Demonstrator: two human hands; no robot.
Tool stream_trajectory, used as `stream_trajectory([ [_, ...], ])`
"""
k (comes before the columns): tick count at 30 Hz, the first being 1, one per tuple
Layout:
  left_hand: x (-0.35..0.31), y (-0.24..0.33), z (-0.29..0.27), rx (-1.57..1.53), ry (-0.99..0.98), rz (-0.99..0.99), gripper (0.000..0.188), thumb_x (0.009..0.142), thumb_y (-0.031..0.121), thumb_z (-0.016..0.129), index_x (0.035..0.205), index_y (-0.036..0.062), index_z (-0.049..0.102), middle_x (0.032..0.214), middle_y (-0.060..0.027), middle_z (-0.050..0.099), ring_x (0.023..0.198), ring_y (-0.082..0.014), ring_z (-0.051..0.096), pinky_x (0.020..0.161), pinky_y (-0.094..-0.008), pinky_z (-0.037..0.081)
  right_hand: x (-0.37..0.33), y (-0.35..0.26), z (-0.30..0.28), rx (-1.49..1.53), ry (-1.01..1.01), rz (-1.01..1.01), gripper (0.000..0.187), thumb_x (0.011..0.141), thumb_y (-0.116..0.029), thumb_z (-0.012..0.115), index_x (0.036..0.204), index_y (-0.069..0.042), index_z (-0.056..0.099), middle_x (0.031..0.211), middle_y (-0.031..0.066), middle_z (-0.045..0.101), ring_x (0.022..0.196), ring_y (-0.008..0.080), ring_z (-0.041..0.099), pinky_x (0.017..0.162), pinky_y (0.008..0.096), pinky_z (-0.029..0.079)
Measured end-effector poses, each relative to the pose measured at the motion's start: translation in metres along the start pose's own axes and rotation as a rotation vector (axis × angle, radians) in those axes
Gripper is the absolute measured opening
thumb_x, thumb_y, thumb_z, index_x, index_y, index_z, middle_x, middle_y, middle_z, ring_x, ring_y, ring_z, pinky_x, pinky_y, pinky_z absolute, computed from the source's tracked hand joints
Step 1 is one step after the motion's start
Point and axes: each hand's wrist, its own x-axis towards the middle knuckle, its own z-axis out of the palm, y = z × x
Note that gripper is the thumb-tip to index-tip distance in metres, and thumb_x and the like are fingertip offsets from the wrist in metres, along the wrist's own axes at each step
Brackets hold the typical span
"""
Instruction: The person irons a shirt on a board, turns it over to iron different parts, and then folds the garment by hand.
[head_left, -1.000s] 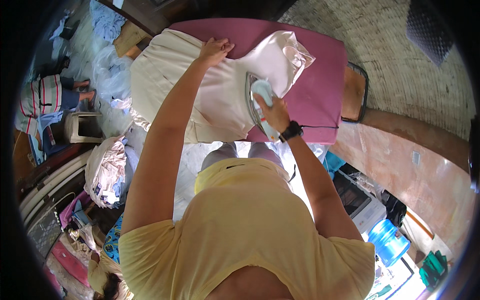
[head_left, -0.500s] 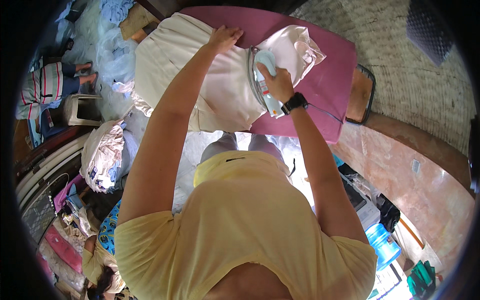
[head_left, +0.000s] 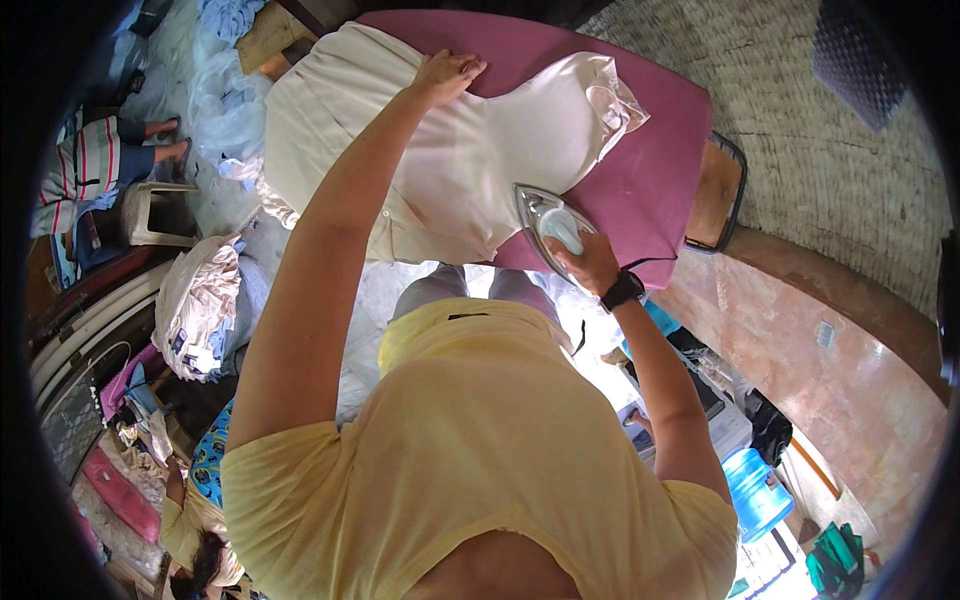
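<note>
A cream shirt-like garment (head_left: pixel 450 150) lies spread over a maroon padded ironing board (head_left: pixel 660 120), with its collar end at the right and its buttoned edge toward me. My right hand (head_left: pixel 590 262) is wrapped round the handle of a clothes iron (head_left: pixel 535 205), at the board's near edge. The iron's tip points up and left, close by the garment's near edge. Flat on the garment's far edge rests my left hand (head_left: pixel 450 77), fingers stretched out to the right. A dark cord runs from the iron past my wrist.
Left of the board are a clear plastic bag (head_left: pixel 220 110), a beige stool (head_left: pixel 155 215) and a sack of clothes (head_left: pixel 200 305). Two other people are at the left. A blue water jug (head_left: pixel 757 490) stands at the lower right, below a marble-like wall (head_left: pixel 830 350).
The iron has moved off the middle of the garment, toward me and right, and its tip has turned leftward. My left hand has stayed on the far edge.
</note>
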Motion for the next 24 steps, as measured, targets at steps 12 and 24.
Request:
stream_trajectory([
  [12, 0.0, -0.008, 0.012, 0.057, 0.155, 0.05, 0.04, 0.099, 0.033, 0.038, 0.137, 0.033, 0.052, 0.139, 0.0039, 0.052, 0.114, -0.0314, 0.052, 0.098, -0.0466, 0.044, 0.014, -0.005, 0.004, 0.218, -0.027, 0.157, 0.044, 0.084, -0.047, 0.07, 0.08, -0.002, 0.071, 0.065, 0.0196, 0.064, 0.063, 0.0337, 0.066, 0.058, 0.041, 0.05],
  [24, -0.007, 0.005, -0.005, 0.165, 0.072, 0.069, 0.046, 0.098, 0.034, 0.04, 0.144, 0.0317, 0.044, 0.146, 0.0051, 0.047, 0.12, -0.0324, 0.052, 0.098, -0.0488, 0.045, 0.019, -0.022, 0.015, 0.14, 0.118, 0.127, 0.049, 0.092, -0.044, 0.064, 0.081, 0.004, 0.067, 0.056, 0.0098, 0.057, 0.053, 0.0122, 0.054, 0.049, 0.0357, 0.043],
])
